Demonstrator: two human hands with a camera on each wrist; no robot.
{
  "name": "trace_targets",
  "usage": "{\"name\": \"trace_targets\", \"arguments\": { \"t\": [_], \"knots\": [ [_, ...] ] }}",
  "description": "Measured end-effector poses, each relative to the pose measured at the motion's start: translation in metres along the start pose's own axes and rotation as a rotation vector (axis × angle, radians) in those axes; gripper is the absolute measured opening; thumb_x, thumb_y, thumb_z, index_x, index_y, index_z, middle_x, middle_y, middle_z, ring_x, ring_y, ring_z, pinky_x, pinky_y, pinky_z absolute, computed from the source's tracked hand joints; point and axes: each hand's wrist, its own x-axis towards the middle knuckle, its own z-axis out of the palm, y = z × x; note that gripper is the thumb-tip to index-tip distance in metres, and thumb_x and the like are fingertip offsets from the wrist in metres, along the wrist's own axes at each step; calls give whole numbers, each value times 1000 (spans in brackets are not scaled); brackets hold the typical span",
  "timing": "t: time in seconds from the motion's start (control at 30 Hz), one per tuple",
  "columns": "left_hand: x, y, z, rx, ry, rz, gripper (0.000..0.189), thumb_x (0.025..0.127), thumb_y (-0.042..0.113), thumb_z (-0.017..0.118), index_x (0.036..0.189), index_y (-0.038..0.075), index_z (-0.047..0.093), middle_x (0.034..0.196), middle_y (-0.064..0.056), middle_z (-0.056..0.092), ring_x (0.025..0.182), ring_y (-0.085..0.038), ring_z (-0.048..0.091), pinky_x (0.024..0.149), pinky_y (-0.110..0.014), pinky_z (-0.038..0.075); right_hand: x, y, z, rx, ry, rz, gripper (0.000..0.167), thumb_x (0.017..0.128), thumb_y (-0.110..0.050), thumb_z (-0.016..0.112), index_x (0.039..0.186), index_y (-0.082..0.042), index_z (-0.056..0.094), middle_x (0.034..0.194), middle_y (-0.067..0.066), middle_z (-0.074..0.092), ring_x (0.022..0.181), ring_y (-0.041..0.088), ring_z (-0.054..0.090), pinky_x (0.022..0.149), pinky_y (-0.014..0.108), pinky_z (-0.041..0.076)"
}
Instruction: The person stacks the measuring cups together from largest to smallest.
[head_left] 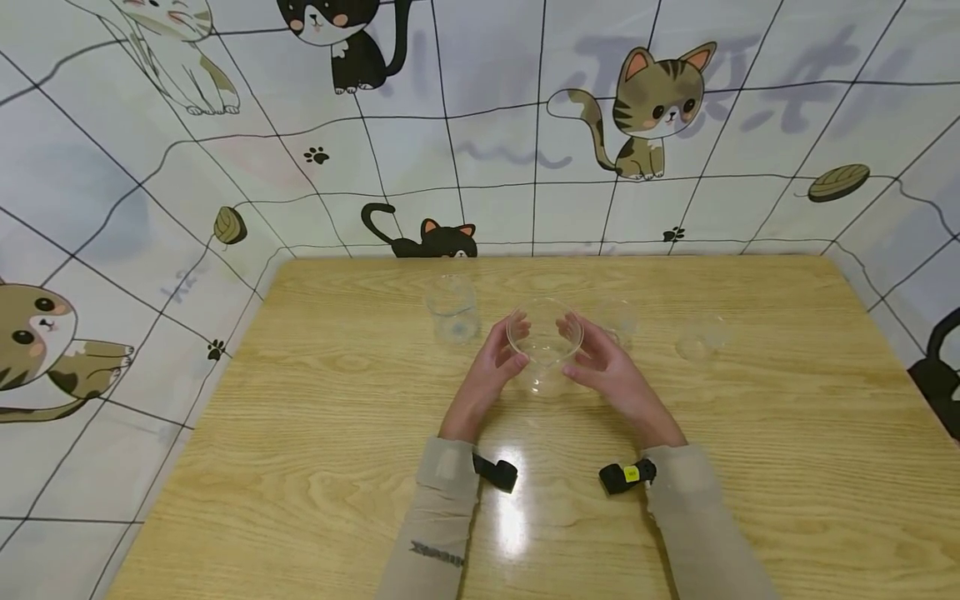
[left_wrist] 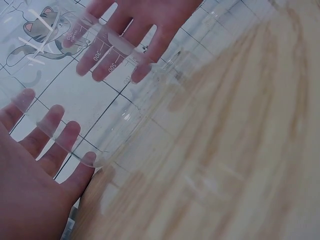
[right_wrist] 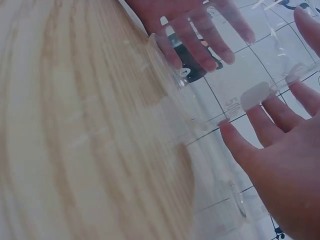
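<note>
A large clear glass beaker stands upright near the middle of the table, its wide rim facing up towards the head camera. My left hand holds it from the left side and my right hand from the right, thumbs at the near side and fingers round the far side. Printed volume numbers show on the beaker wall in the left wrist view. In the right wrist view, a white label patch and a number mark the glass beside my right fingers.
Left of the beaker stands a tall clear glass vessel on the wooden table. Behind my right hand is another clear glass vessel, with a low, faint one further right. A cat-patterned wall covering borders the table's back and sides.
</note>
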Motion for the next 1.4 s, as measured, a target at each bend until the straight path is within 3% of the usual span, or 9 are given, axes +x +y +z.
{"name": "trace_targets", "arguments": {
  "t": [0.37,0.73,0.87,1.0,1.13,1.23,1.4],
  "knots": [
    [-1,0,-1,12,-12,2,70,81,54,54,138,23,28,136,-13,36,127,-29,30,93,-42,35,0,8,2,44,35,36,65,87,1,54,141,-19,24,144,9,27,130,24,24,102,47,21],
    [-1,0,-1,10,-6,-3,75,78,57,56,138,21,29,134,-7,39,126,-29,32,94,-42,35,2,16,4,79,28,42,70,86,1,56,143,-17,19,144,9,25,131,23,22,102,46,19],
    [0,0,-1,-9,-15,-1,79,78,55,57,139,15,27,136,-15,35,126,-31,30,94,-43,35,5,28,1,94,22,30,73,84,-3,59,143,-14,16,144,8,25,131,22,22,103,46,16],
    [0,0,-2,-12,-17,2,82,76,57,58,139,14,27,136,-19,34,126,-33,30,93,-42,35,6,25,4,71,16,39,76,84,-4,60,144,-17,14,145,11,22,131,28,20,101,49,20],
    [-1,1,-2,2,-20,3,77,77,58,56,139,21,28,136,-19,34,126,-32,31,94,-43,35,5,12,10,37,23,66,78,83,-3,61,144,-19,13,145,13,20,131,32,18,100,51,21],
    [-1,0,-2,1,-26,5,73,80,54,55,139,21,27,137,-19,33,126,-32,30,94,-43,35,5,9,12,10,34,76,82,82,-6,63,144,-15,10,145,13,20,132,29,16,102,51,16],
    [-1,-1,-2,-1,-43,-4,71,83,52,53,140,22,25,139,-16,31,127,-33,29,94,-43,35,8,21,10,-56,57,88,86,80,-11,67,144,-21,10,145,7,22,133,21,17,103,50,14]
  ]
}}
